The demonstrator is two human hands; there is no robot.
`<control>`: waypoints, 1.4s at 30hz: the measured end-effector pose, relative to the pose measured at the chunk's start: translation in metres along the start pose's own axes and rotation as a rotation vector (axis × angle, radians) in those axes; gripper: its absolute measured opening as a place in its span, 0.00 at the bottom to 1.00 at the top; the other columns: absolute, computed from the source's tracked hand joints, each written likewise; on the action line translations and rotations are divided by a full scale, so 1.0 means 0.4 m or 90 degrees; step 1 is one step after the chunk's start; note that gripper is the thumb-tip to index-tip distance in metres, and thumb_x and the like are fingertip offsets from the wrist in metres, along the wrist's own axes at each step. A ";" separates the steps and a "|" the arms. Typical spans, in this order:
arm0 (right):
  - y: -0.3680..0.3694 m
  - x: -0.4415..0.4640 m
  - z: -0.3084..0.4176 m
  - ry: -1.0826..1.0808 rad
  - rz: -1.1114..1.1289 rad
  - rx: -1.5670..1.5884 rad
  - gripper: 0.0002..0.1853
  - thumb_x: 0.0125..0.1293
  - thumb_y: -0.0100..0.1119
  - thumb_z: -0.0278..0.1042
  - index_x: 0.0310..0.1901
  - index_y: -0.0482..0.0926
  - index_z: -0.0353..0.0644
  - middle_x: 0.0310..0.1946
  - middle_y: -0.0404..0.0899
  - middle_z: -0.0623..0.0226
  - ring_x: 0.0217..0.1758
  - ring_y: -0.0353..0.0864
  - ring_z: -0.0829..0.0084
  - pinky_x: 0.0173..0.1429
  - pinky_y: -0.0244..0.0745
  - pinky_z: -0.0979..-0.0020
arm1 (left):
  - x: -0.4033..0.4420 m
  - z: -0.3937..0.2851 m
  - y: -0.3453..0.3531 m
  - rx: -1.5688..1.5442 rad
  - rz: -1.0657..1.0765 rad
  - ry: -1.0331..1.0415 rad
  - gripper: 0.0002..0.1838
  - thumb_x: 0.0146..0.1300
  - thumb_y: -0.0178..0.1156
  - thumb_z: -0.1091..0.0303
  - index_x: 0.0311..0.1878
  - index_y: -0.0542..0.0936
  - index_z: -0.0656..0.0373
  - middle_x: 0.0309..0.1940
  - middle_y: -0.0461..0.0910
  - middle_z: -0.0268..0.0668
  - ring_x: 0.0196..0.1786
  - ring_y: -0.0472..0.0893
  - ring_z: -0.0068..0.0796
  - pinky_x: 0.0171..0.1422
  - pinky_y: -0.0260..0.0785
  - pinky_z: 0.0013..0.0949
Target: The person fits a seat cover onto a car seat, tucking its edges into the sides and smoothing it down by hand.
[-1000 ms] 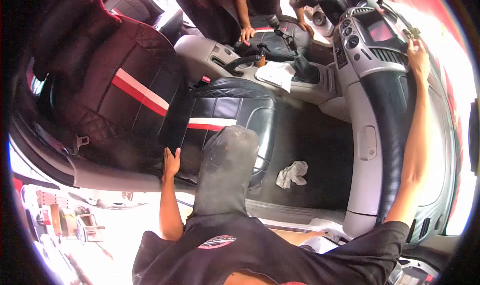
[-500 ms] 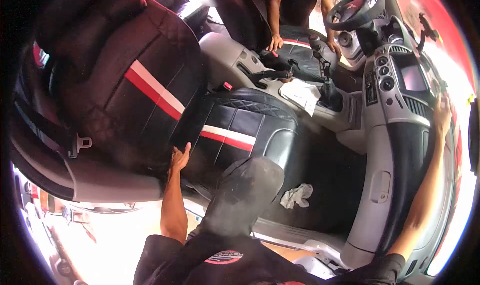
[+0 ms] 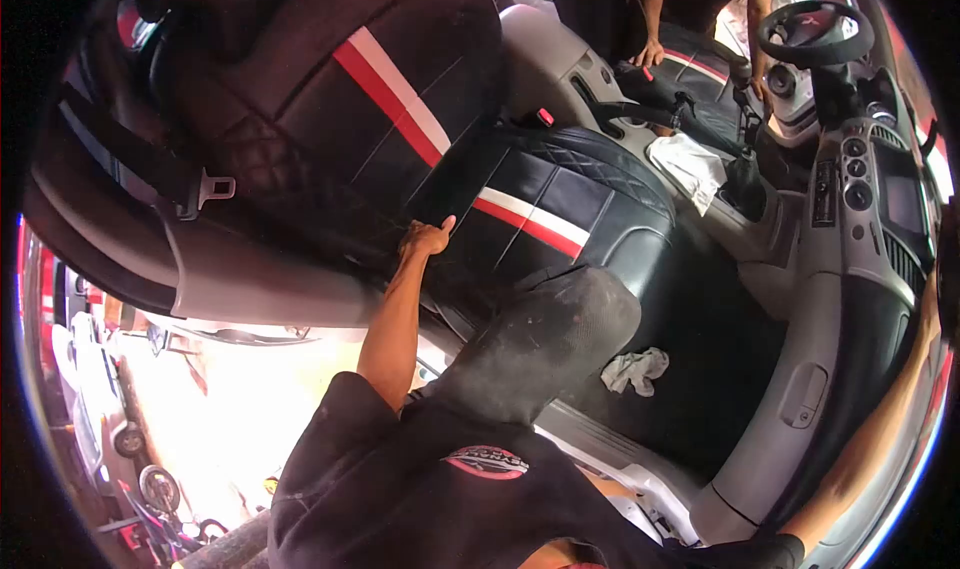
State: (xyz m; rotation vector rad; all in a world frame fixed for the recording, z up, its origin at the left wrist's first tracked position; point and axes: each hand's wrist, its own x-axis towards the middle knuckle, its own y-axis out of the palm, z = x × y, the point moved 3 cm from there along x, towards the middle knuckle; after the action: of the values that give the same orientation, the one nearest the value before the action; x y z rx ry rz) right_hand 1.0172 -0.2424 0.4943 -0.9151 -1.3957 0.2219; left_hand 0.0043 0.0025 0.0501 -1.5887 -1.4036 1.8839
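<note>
Nearest, the right forearm point(image 3: 880, 434) lies along the dashboard point(image 3: 848, 344); the right hand is cut off at the right edge, its grip unseen. Farther left, the left hand point(image 3: 427, 239) touches the seat point(image 3: 555, 174) where backrest meets cushion, the seat stretching left to right beyond; with fingers partly hidden, I cannot tell whether it grasps. Far off, a co-worker's hand point(image 3: 650, 53) shows, head out of view
</note>
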 end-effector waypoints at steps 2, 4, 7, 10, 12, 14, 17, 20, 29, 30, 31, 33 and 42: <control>-0.032 -0.023 0.061 0.115 0.047 -0.033 0.26 0.80 0.52 0.53 0.69 0.76 0.45 0.60 0.83 0.56 0.62 0.82 0.57 0.65 0.74 0.60 | 0.000 0.005 0.001 0.013 0.021 0.012 0.60 0.66 0.39 0.18 0.77 0.63 0.72 0.80 0.58 0.55 0.81 0.61 0.52 0.80 0.61 0.54; -0.037 -0.026 0.063 0.138 0.028 -0.031 0.29 0.78 0.51 0.60 0.70 0.75 0.49 0.62 0.82 0.58 0.63 0.82 0.57 0.65 0.74 0.59 | 0.006 -0.005 -0.007 0.022 0.025 0.031 0.59 0.67 0.38 0.18 0.76 0.65 0.72 0.79 0.60 0.55 0.81 0.61 0.52 0.80 0.60 0.54; -0.008 -0.021 -0.028 0.126 0.079 -0.146 0.29 0.78 0.52 0.60 0.70 0.75 0.51 0.60 0.84 0.57 0.63 0.83 0.58 0.64 0.75 0.59 | -0.131 -0.097 -0.056 0.106 0.032 0.112 0.59 0.67 0.37 0.19 0.74 0.67 0.74 0.77 0.64 0.57 0.81 0.62 0.51 0.81 0.58 0.53; 0.001 0.023 -0.028 0.066 0.037 -0.066 0.27 0.78 0.53 0.59 0.67 0.77 0.50 0.55 0.86 0.57 0.59 0.85 0.58 0.61 0.77 0.58 | -0.075 -0.031 0.009 -0.038 -0.128 0.084 0.57 0.70 0.43 0.24 0.73 0.64 0.78 0.75 0.65 0.61 0.80 0.63 0.53 0.83 0.55 0.51; -0.035 0.021 0.032 0.097 0.042 -0.046 0.25 0.78 0.53 0.57 0.66 0.77 0.49 0.55 0.86 0.56 0.58 0.86 0.58 0.60 0.77 0.57 | -0.047 0.012 0.050 -0.098 -0.211 0.108 0.56 0.71 0.47 0.27 0.75 0.60 0.79 0.75 0.64 0.63 0.80 0.63 0.54 0.83 0.54 0.49; -0.056 -0.017 0.075 0.133 0.068 -0.026 0.24 0.79 0.52 0.56 0.65 0.78 0.49 0.54 0.86 0.55 0.56 0.86 0.57 0.60 0.78 0.57 | -0.063 0.014 0.058 -0.077 -0.238 0.117 0.56 0.71 0.47 0.28 0.75 0.59 0.79 0.75 0.63 0.64 0.80 0.62 0.54 0.84 0.53 0.48; -0.063 -0.029 0.092 0.153 0.077 -0.013 0.24 0.79 0.52 0.55 0.65 0.78 0.47 0.54 0.86 0.56 0.56 0.87 0.59 0.60 0.78 0.58 | -0.037 0.032 0.067 -0.123 -0.217 0.118 0.56 0.71 0.45 0.26 0.77 0.57 0.78 0.76 0.62 0.64 0.80 0.62 0.55 0.84 0.54 0.49; -0.059 -0.019 0.066 0.128 0.059 -0.007 0.24 0.79 0.53 0.54 0.65 0.77 0.45 0.54 0.86 0.57 0.56 0.87 0.61 0.60 0.77 0.60 | -0.028 0.032 0.022 -0.217 -0.118 0.074 0.57 0.70 0.41 0.24 0.79 0.55 0.73 0.77 0.61 0.62 0.80 0.61 0.57 0.83 0.55 0.50; -0.114 -0.045 0.217 -0.004 -0.073 0.146 0.28 0.67 0.67 0.64 0.47 0.87 0.43 0.40 0.88 0.53 0.39 0.87 0.57 0.45 0.84 0.56 | 0.077 0.058 0.054 -0.207 -0.069 0.046 0.62 0.65 0.35 0.17 0.80 0.56 0.69 0.78 0.59 0.62 0.81 0.60 0.56 0.84 0.52 0.51; -0.128 -0.046 0.234 0.014 -0.055 0.051 0.24 0.70 0.65 0.59 0.44 0.88 0.41 0.37 0.88 0.53 0.38 0.87 0.57 0.43 0.83 0.56 | 0.091 0.063 0.059 -0.205 -0.077 0.065 0.62 0.65 0.35 0.16 0.80 0.56 0.69 0.78 0.60 0.63 0.81 0.60 0.57 0.84 0.51 0.51; -0.114 -0.049 0.223 0.015 -0.049 0.026 0.23 0.71 0.64 0.57 0.48 0.86 0.42 0.39 0.88 0.54 0.41 0.87 0.58 0.46 0.82 0.57 | 0.111 0.069 0.061 -0.206 -0.088 0.086 0.62 0.65 0.35 0.16 0.80 0.57 0.70 0.78 0.60 0.63 0.81 0.59 0.57 0.84 0.51 0.51; -0.069 -0.013 0.116 -0.018 -0.031 0.006 0.22 0.74 0.61 0.53 0.56 0.83 0.42 0.45 0.87 0.56 0.46 0.87 0.60 0.52 0.79 0.60 | 0.091 0.050 0.030 -0.227 -0.062 0.079 0.62 0.66 0.36 0.17 0.78 0.59 0.73 0.77 0.61 0.63 0.81 0.59 0.59 0.84 0.50 0.51; -0.116 -0.051 0.265 0.107 -0.054 -0.013 0.19 0.76 0.57 0.55 0.54 0.81 0.49 0.29 0.85 0.52 0.32 0.87 0.61 0.42 0.78 0.57 | 0.222 0.068 0.072 -0.296 -0.054 0.150 0.59 0.67 0.35 0.18 0.79 0.60 0.69 0.81 0.57 0.56 0.83 0.54 0.54 0.85 0.47 0.47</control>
State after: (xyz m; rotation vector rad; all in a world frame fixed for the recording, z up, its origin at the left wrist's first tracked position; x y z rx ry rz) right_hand 0.9000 -0.2413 0.5002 -0.8686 -1.2798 0.0658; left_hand -0.0401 0.0418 -0.0272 -1.8441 -1.8526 1.3285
